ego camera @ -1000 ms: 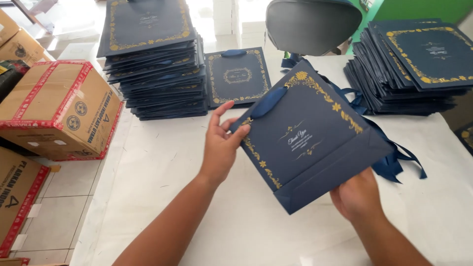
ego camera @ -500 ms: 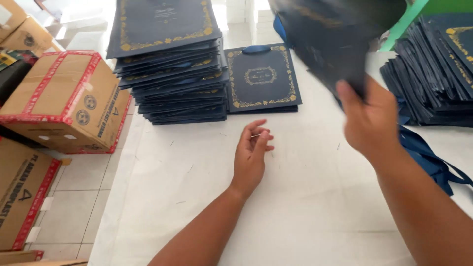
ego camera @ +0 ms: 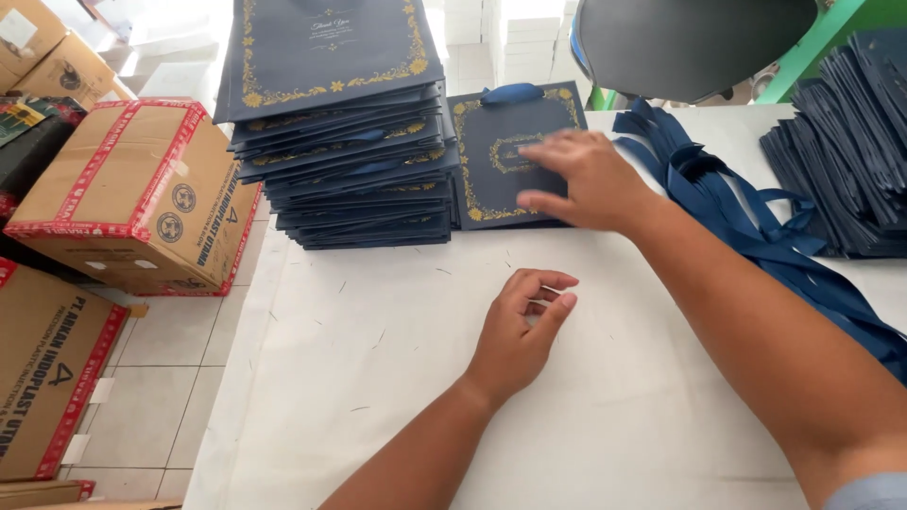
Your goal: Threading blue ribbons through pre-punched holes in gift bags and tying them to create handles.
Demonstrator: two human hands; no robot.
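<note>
Right hand (ego camera: pixel 588 179) flat on navy gift bag (ego camera: pixel 491 165), left hand (ego camera: pixel 518 331) on white table (ego camera: pixel 378 397).

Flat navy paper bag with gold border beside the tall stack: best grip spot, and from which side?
Judging by pose, take the flat navy paper bag at its near bottom edge, coming from the front. It lies flat on the white table; the tall stack blocks its left, and the right hand rests on top.

Your left hand (ego camera: pixel 518 332) and right hand (ego camera: pixel 588 179) are bare, with no gloves, rings or watch. Your forearms are uncovered. A pale grey-blue sleeve edge (ego camera: pixel 871 493) shows on your right arm.
</note>
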